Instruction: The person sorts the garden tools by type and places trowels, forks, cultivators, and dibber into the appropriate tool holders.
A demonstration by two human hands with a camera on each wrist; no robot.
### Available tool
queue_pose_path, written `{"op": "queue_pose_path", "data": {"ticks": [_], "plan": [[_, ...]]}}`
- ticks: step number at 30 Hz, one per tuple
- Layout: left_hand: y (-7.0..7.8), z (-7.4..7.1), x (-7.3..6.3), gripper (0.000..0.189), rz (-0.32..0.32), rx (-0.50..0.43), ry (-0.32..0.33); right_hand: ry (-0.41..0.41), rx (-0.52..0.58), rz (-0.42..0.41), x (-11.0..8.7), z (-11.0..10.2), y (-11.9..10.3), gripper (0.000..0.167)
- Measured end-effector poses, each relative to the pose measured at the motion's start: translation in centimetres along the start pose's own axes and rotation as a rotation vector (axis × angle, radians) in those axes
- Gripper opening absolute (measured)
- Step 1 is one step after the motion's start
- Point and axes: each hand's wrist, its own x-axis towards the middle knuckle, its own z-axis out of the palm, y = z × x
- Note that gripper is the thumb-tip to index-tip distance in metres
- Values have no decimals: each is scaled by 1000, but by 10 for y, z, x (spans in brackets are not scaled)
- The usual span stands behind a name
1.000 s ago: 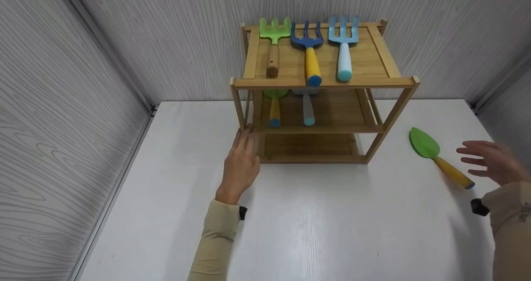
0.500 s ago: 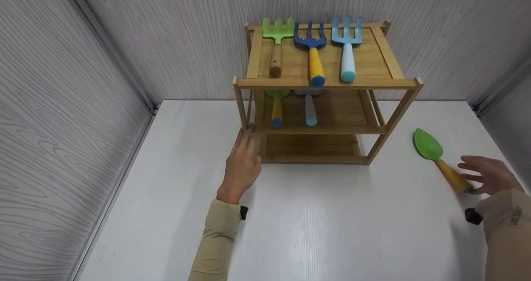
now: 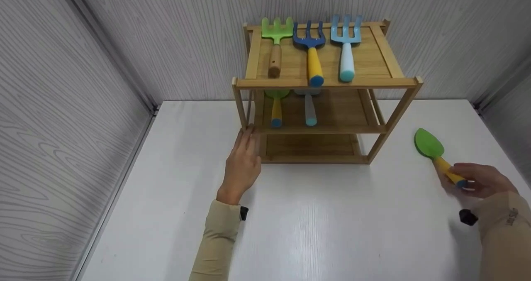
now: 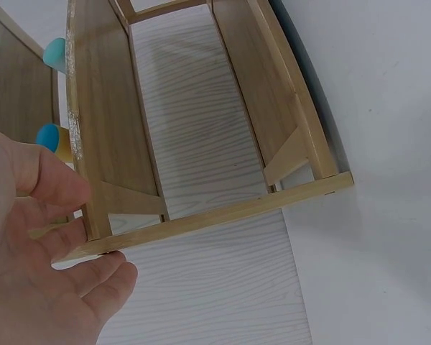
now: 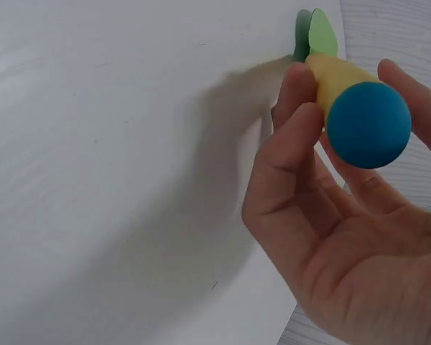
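Observation:
On the right of the table, my right hand (image 3: 485,179) pinches the yellow handle of a garden trowel with a green blade (image 3: 429,143). Its blue end cap (image 5: 368,125) faces the right wrist camera, with thumb and fingers on either side of the handle. My left hand (image 3: 240,164) holds the front left post of a three-level wooden rack (image 3: 327,83) at the middle shelf's corner. In the left wrist view, the thumb (image 4: 54,180) lies on the shelf edge and the fingers reach round the post.
On the rack's top lie a green hand fork (image 3: 275,61), a navy one with a yellow handle (image 3: 314,63) and a light blue one (image 3: 347,61). Two tools, one yellow-handled (image 3: 276,111) and one grey-handled (image 3: 310,110), lie on the middle shelf. Grey walls stand around the table.
My right hand has come down and leftward to the trowel and taken its handle, whose end has shifted slightly left and up. The left hand stays on the rack.

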Motion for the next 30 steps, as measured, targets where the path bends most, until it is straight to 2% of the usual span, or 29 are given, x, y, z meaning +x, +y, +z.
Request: {"op": "queue_pose_path", "data": {"ticks": [5,10,16,20,30], "plan": [[-1,1,0,57,14,2,6,-114,-16,-42,2,4,-1,28],[-3,-1,0,59,-1,13,10,-199,-49,-77,5,14,-5,34],[-1,-2,-1,59,-35,4,-19,-221,-9,-93,6,19,-4,37],[0,-2,0,58,-27,1,-28,-236,21,-108,5,21,1,42],[0,0,1,57,-12,2,-27,-276,106,-228,-2,37,4,45]]}}
